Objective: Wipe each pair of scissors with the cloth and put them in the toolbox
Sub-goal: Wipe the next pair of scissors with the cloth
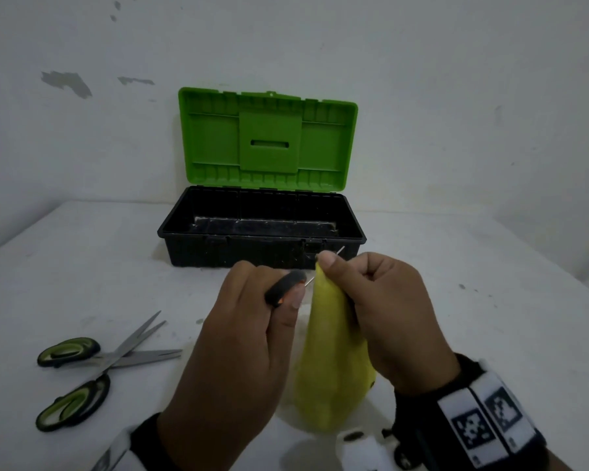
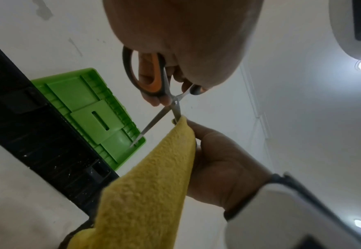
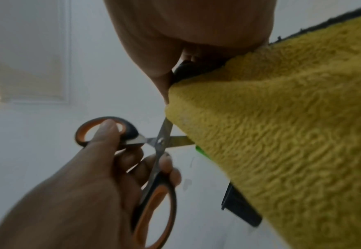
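Orange-handled scissors [image 2: 151, 79] | left hand [image 1: 238, 345] grips handles, blades spread | right hand [image 1: 381, 311] pinches yellow cloth [image 1: 327, 351] over one blade

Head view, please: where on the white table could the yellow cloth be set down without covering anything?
The white table is bare right of the black toolbox with the green lid, and left of it as far as the table edge. The near left is crowded: two green-handled scissors lie crossed there. The middle front is taken by both hands.
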Tool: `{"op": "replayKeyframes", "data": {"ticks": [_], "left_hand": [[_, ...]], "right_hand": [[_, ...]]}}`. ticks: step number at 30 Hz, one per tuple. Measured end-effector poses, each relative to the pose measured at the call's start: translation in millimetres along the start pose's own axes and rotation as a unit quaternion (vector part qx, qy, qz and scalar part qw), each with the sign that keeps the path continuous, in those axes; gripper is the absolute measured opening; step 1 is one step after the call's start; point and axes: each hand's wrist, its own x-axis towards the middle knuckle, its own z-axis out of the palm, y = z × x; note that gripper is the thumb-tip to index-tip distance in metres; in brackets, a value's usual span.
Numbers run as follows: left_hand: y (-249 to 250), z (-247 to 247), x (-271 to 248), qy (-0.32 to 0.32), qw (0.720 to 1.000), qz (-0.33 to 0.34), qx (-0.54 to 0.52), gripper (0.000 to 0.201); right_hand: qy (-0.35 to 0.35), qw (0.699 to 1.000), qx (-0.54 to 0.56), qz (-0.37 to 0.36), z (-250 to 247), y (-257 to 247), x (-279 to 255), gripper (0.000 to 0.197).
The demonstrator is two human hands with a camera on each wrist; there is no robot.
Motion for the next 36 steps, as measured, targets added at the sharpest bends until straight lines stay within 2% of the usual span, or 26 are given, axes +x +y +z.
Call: {"op": "replayKeyframes", "data": {"ticks": [5, 7, 9, 11, 13, 15, 17, 19, 22, 32, 36], "left_hand": [[0.4, -2.7, 2.3, 0.01, 0.998, -0.05, -0.044, 0.03], [1.6, -7.0, 5.7, 0.006, 0.987, -0.127, -0.102, 0.033], [4.3, -12.0, 11.7, -0.011, 0.946, -0.255, -0.199, 0.038], [1.4, -15.8, 16.5, -0.023, 0.889, -0.357, -0.286, 0.037], [-3.4, -18.0, 20.7, -0.034, 0.831, -0.43, -0.351, 0.036], [-5.7, -18.6, 23.3, -0.052, 0.783, -0.475, -0.398, 0.033], [-5.6, -18.0, 24.0, -0.074, 0.757, -0.492, -0.424, 0.031], [-2.9, -16.5, 23.9, -0.094, 0.746, -0.495, -0.436, 0.031], [0.7, -15.1, 22.8, -0.111, 0.734, -0.505, -0.441, 0.03], [0.6, -17.6, 23.9, -0.128, 0.727, -0.513, -0.437, 0.034], [-0.2, -18.5, 23.2, -0.12, 0.708, -0.525, -0.457, 0.034]], "right_hand": [[0.051, 0.999, -0.008, -0.015, -14.8, 0.9, 23.0, 0.044], [0.046, 0.999, 0.002, -0.025, -21.8, 0.3, 23.8, 0.042], [0.008, 0.999, 0.005, -0.042, -27.1, 0.3, 20.4, 0.04], [-0.052, 0.997, -0.014, -0.061, -29.5, 2.8, 15.3, 0.046], [-0.11, 0.991, -0.022, -0.079, -29.3, 6.4, 10.4, 0.043], [-0.152, 0.984, -0.029, -0.086, -26.9, 8.8, 6.6, 0.04], [-0.175, 0.981, -0.019, -0.08, -22.1, 8.7, 2.7, 0.035], [-0.198, 0.978, 0.005, -0.067, -15.4, 7.2, -1.8, 0.025], [-0.207, 0.977, 0.037, -0.044, -7.2, 6.5, -6.7, 0.025], [-0.141, 0.986, 0.057, -0.066, -1.5, 9.6, -9.9, 0.021], [-0.101, 0.991, 0.066, -0.058, -8.6, 5.7, -0.9, 0.026]]}}
